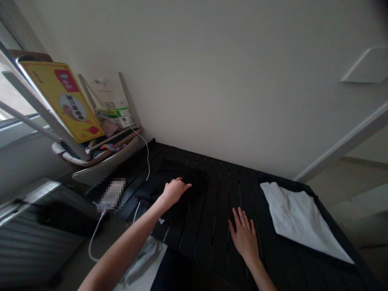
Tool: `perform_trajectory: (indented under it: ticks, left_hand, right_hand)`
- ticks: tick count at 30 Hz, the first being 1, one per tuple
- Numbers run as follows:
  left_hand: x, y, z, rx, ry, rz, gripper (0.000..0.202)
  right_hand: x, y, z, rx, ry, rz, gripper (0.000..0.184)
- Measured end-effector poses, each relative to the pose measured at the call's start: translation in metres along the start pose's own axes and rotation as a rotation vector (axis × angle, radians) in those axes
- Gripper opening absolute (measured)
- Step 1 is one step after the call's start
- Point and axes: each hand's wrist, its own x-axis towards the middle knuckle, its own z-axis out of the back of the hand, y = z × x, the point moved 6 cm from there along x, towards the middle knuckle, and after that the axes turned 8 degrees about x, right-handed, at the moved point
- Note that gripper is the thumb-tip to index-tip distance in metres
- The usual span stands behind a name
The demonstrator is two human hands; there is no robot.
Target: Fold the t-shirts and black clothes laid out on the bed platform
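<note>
My left hand [175, 191] reaches forward over a dark piece of folded cloth [153, 186] and rests on it, thumb out to the side, fingers loosely extended. The cloth is almost the same black as the slatted surface [222, 190] beneath, so its outline is hard to make out. To the right, my right hand [243, 234] is spread over the slats, palm down and holding nothing. A white cloth [295, 216], laid fairly flat, is farther right, apart from both hands.
On the left stand a grey ribbed suitcase [36, 238] and a chair [106, 161] bearing a yellow printed box [63, 101] and small packages. A white cable [148, 157] trails onto the slats. Behind rises a plain wall [227, 81]. Pale fabric [145, 258] lies near my left forearm.
</note>
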Motion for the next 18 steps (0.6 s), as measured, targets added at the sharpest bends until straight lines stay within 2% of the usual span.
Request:
perform_trajectory:
  ticks: [1,4,6,8,10,12,15,18]
  left_hand:
    - [0.0,0.007,0.002,0.03,-0.013,0.06,0.038]
    - [-0.001,0.024,0.001,0.096,0.021,0.13,0.052]
    - [-0.003,0.033,0.0,0.093,0.051,0.115,0.034]
    - [-0.004,0.041,0.004,0.086,0.037,0.118,0.021]
    - [-0.005,0.049,0.014,0.085,-0.008,0.156,0.027]
    - [-0.008,0.058,0.031,0.057,-0.128,0.236,0.031]
    - [-0.023,0.07,0.064,-0.054,-0.434,0.345,0.027]
    - [-0.045,0.071,0.093,-0.192,-0.73,0.325,0.023]
  right_hand:
    - [0.0,0.001,0.001,0.006,0.001,-0.003,0.067]
    - [-0.003,0.005,0.005,0.05,-0.029,-0.02,0.066]
    - [-0.007,0.014,0.01,0.116,-0.077,-0.049,0.066]
    - [-0.011,0.033,0.015,0.249,-0.095,-0.054,0.066]
    - [-0.011,0.064,0.018,0.465,-0.043,-0.029,0.066]
    - [-0.005,0.102,0.019,0.735,0.048,-0.016,0.068]
    - [0.014,0.164,0.016,1.133,0.171,-0.042,0.076]
    - [0.035,0.226,0.008,1.42,0.284,-0.022,0.086]
